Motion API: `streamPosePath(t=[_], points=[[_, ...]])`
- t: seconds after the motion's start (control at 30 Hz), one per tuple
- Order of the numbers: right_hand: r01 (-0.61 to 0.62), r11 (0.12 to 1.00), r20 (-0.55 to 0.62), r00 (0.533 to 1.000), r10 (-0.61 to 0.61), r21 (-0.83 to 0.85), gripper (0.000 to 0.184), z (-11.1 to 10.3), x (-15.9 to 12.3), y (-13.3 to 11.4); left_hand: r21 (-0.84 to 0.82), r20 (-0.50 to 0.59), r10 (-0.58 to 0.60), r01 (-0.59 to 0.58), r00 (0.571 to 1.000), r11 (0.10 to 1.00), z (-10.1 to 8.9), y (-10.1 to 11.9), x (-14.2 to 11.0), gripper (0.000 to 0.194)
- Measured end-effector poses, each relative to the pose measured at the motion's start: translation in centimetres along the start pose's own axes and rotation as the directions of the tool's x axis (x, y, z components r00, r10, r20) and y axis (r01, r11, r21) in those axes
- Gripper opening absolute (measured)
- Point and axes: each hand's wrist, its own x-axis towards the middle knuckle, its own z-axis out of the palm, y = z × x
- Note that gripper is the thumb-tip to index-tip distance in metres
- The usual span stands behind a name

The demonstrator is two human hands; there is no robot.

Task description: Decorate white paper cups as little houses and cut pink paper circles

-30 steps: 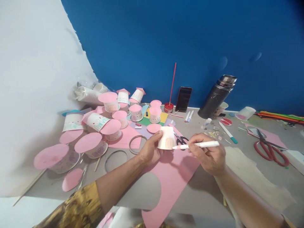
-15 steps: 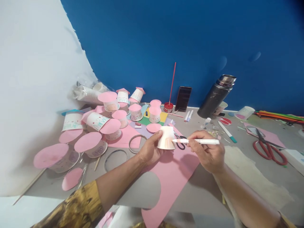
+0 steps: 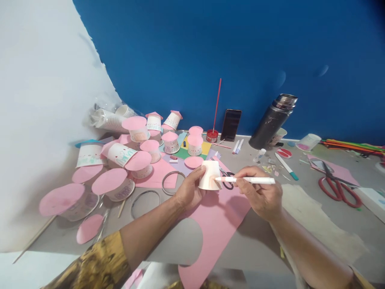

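Observation:
Upside down in my left hand (image 3: 191,189) is a white paper cup (image 3: 208,173), its wide rim facing down. The thumb lies on the cup's left side and the other fingers are hidden behind it. My right hand (image 3: 261,194) pinches a white marker (image 3: 258,180), tip pointing left against the cup's side. A pale peach patch colours the cup where the tip meets it. Below both hands lies a sheet of pink paper (image 3: 210,230) with a large round cut-out. Small black-handled scissors (image 3: 227,180) rest behind the marker.
Several decorated cups with pink paper discs (image 3: 110,181) crowd the left. Behind stand a phone (image 3: 231,125), a red tin holding a red stick (image 3: 212,135) and a dark flask (image 3: 272,122). Red-handled scissors (image 3: 338,190) and a teal-capped marker (image 3: 286,167) lie right. Two grey rings (image 3: 146,199) sit beside my left forearm.
The marker tip has shifted up from near the cup's rim and then left across the peach patch. My left hand keeps the cup nearly still. The whole view drifts slightly.

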Motion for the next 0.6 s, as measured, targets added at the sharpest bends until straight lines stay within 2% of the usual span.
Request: streamPosePath(t=[0.13,0.3,0.6], points=[[-0.079,0.989,0.023,0.997,0.077,0.127,0.014,-0.09,0.18,0.19,-0.022,-0.009,-0.035,0.034,0.999,0.999,0.16,0.32,-0.06,0.035],[-0.161,0.95,-0.111,0.974,0.197,0.269,0.016,0.01,0.53,0.64,-0.061,0.042,-0.065,0.068,0.997,0.996,-0.14,0.43,0.2,0.045],[-0.122,0.989,-0.06,0.99,0.127,0.08,0.015,0.33,0.09,0.29,-0.005,0.043,-0.061,0.061,0.997,0.998,0.17,0.48,-0.07,0.047]])
